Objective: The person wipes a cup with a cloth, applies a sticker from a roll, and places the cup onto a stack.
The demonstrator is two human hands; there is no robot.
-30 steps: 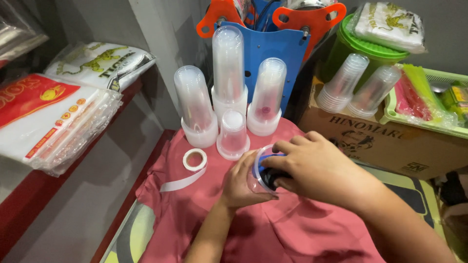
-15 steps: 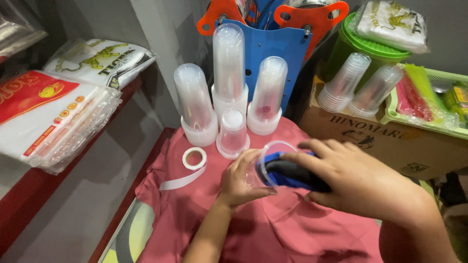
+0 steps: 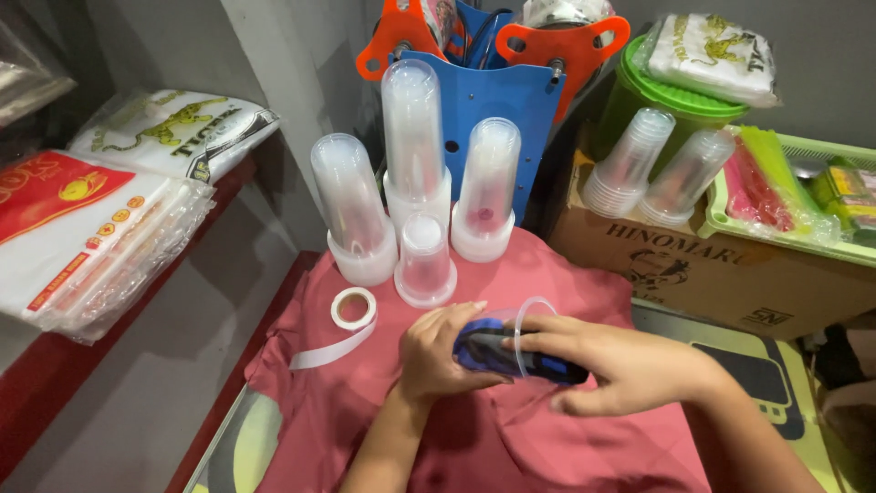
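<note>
Clear plastic forms the cup (image 3: 511, 333) that lies on its side between the two hands, low in the middle of the head view, just above the pink cloth (image 3: 511, 438) spread over the desk. Its long axis runs roughly left to right across the picture; the closed bottom is tucked into the left hand (image 3: 438, 351) and the open rim faces right, toward the right hand (image 3: 620, 365). A dark blue cloth (image 3: 516, 351) is stuffed inside the cup and sticks out past the rim.

That left hand is curled around the cup's base end, fingers closed on it and thumb on top. Over on the other side, the fingers are bent and closed around the blue cloth at the rim, with the fingertips touching the cup's edge; whether they press on the cup itself or only on the cloth cannot be told.

Just beyond the hands stands a single upturned clear cup (image 3: 425, 260), and behind it three tall stacks of clear cups (image 3: 412, 137), all mouth down on the pink cloth. A roll of white tape (image 3: 353, 308) lies to the left of the hands, near them but apart, with a loose strip trailing toward the cloth's edge. Behind the stacks stands a blue and orange machine (image 3: 493, 82). To the right, a cardboard box (image 3: 712, 269) carries two more cup stacks lying tilted.
</note>
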